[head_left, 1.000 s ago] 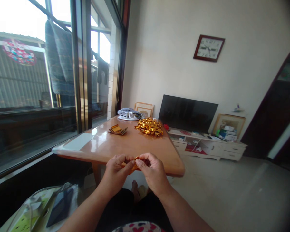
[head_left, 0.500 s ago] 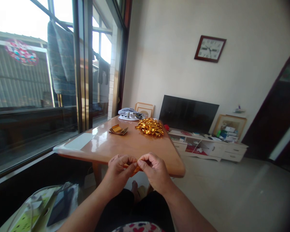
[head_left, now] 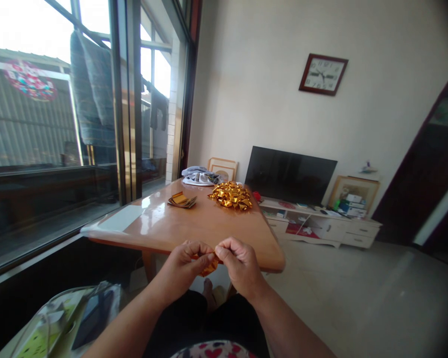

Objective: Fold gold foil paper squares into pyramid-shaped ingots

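Just in front of the table's near edge, a shiny gold foil paper piece (head_left: 209, 269) hangs between my hands. My left hand (head_left: 189, 262) is closed, pinching it with thumb and forefinger. The closed fingertips of my right hand (head_left: 239, 259) pinch its right end, close against the left ones. Fingers cover much of the foil, so its full shape is hidden. Farther back on the wooden table (head_left: 194, 229) lies a heap of folded gold foil pieces (head_left: 230, 196). To the left of that heap sits a small stack of flat gold-brown paper sheets (head_left: 182, 200).
Folded cloths (head_left: 200, 176) lie at the table's far end. A stool or low surface with a dark tablet-like object (head_left: 93, 318) stands at lower left. Windows line the left side; a television (head_left: 290, 175) rests on a white cabinet (head_left: 332, 229) beyond the table.
More of the gold foil shows below my fingers now. My right hand has shifted slightly to the right, and both hands still pinch the foil.
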Demonstrator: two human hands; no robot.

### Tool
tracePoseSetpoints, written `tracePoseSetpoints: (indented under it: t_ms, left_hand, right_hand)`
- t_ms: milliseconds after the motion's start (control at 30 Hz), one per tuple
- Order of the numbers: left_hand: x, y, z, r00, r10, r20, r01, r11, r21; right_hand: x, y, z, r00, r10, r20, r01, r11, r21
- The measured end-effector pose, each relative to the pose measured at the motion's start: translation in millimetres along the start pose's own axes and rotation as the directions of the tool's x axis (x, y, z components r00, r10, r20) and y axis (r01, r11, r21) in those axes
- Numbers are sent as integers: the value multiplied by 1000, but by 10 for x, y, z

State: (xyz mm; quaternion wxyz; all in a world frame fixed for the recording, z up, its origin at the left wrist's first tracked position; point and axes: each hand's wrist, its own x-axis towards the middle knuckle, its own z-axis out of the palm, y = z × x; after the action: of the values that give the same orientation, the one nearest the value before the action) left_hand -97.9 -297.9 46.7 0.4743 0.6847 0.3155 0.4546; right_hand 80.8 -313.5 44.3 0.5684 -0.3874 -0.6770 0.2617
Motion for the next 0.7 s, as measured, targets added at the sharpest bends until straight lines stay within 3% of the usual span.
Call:
tracePoseSetpoints:
  t_ms: [267, 500, 700]
  left_hand:
    - [19, -100, -8, 993, -114, -25, 110, 985, -131]
    - [29, -139, -14, 990, -138, -34, 129, 973, -189]
    - [38, -136, -10, 985, -166, -56, 146, 955, -259]
  right_hand:
    - [38, 176, 18, 970, 239, 41, -242, 947, 211]
    - [32, 237, 34, 969, 211, -130, -180, 959, 218]
    - [-24, 145, 51, 976, 104, -191, -90, 993, 83]
